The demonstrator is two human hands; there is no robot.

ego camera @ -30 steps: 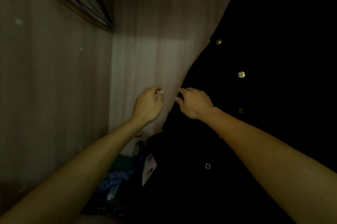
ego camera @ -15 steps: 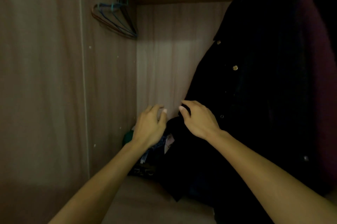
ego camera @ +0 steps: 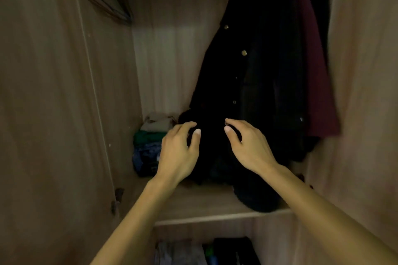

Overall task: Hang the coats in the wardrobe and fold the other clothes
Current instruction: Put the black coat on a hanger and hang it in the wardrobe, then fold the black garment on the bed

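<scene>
Two bare hands are in at the lower front of the long black coat with brass-coloured buttons (ego camera: 247, 70), which hangs at the right of the wooden wardrobe (ego camera: 53, 92). Dark cloth, seemingly its hem, lies bunched on the wooden shelf (ego camera: 200, 206) below. The left hand (ego camera: 178, 152) and right hand (ego camera: 251, 146) sit a little apart, each with fingers curled and the thumb held off from them. Against such dark cloth I cannot tell whether either pinches fabric or only hovers before it.

From where I stand, the step looks like straightening the hung coat. To do it well, take both front edges and draw them down evenly so the coat falls straight. Then lift the bunched hem clear of the folded pile of beige, green and blue clothes (ego camera: 150, 135) just beside it, without dragging the dark red garment (ego camera: 312, 60) hanging against its right side.
</scene>
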